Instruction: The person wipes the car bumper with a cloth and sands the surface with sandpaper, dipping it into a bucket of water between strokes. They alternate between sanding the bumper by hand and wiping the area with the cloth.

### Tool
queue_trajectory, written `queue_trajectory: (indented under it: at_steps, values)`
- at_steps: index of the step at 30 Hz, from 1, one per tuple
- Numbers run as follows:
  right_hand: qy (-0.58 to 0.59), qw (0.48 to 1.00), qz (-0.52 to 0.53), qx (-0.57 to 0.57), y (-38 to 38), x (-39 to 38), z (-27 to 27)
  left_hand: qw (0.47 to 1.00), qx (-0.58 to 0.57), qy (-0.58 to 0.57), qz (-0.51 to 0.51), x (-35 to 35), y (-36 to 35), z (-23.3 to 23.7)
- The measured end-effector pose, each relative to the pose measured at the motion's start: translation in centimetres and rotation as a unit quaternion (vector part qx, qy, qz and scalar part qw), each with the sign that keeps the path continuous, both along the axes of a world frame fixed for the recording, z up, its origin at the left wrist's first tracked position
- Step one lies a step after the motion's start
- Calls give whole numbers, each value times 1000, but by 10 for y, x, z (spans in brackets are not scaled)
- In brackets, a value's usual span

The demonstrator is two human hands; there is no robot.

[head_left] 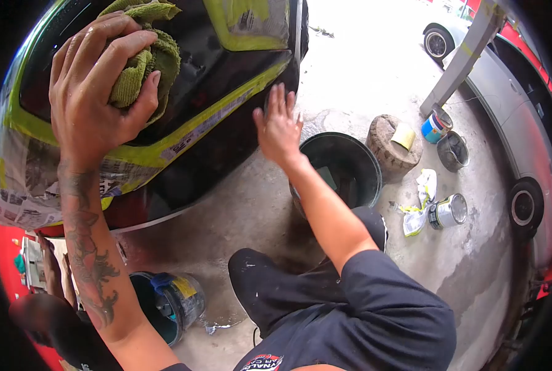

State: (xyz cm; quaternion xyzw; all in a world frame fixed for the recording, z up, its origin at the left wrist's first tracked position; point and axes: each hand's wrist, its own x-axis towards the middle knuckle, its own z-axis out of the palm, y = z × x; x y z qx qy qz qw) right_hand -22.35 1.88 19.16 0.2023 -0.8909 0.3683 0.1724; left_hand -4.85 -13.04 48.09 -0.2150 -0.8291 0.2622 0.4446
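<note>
**Fingers (112,46) bunched over a green cloth (155,55), the other palm laid flat**

Fingers of the left hand (93,93) curl down and pinch the green cloth into a wad, thumb tucked at its lower side, pressing it against the black panel (226,68); the cloth sits high on that panel, just above a band of yellow-green tape (208,120). Fingers of the right hand (279,130) lie straight and close together, flat on the panel's lower edge, holding nothing.

The cloth looks soft, limp and light, so a gathered fistful seems the surest hold; a loose corner would likely flop. The panel reads as stiff, glossy and probably slick, its finish easily marked, so it seems better steadied with a flat palm than gripped.

Newspaper (22,179) masks the panel's left part; a dark bucket (369,167) stands just beside the right forearm; a paint tin (450,210) lies farther off on the concrete; another tin (186,300) rests near the knee.
</note>
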Motion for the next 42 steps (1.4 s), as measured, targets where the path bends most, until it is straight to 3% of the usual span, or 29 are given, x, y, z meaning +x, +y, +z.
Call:
queue_trajectory:
  at_steps: [5,9,11,16,21,25,27,33,37,42]
  values:
    - [-38,999,2,-30,-6,-3,12,1000,-1,1,0,0,0,0]
    - [17,999,21,29,5,4,6,1000,-3,-1,-4,-1,-2,-1]
    - [17,999,21,-28,9,-20,9,1000,1,-7,-3,0,-2,0]
    - [55,995,81,-27,34,-11,-41,1000,-13,-3,1,1,-2,2]
    - [87,990,99,-59,30,-46,-22,1000,-24,-5,6,1,-2,2]
    - [79,987,131,-46,46,-33,-41,1000,-22,-6,8,2,-2,3]
    - [83,989,123,-7,52,-29,-43,1000,-19,-6,7,2,-1,3]
    - [85,990,108,-32,39,-47,-20,1000,-17,17,-15,-2,5,1]
    - [66,990,121,-11,49,-13,-54,999,-17,21,-19,-2,5,2]
    - [87,994,64,-7,30,-42,-9,999,-27,16,-21,-3,4,2]
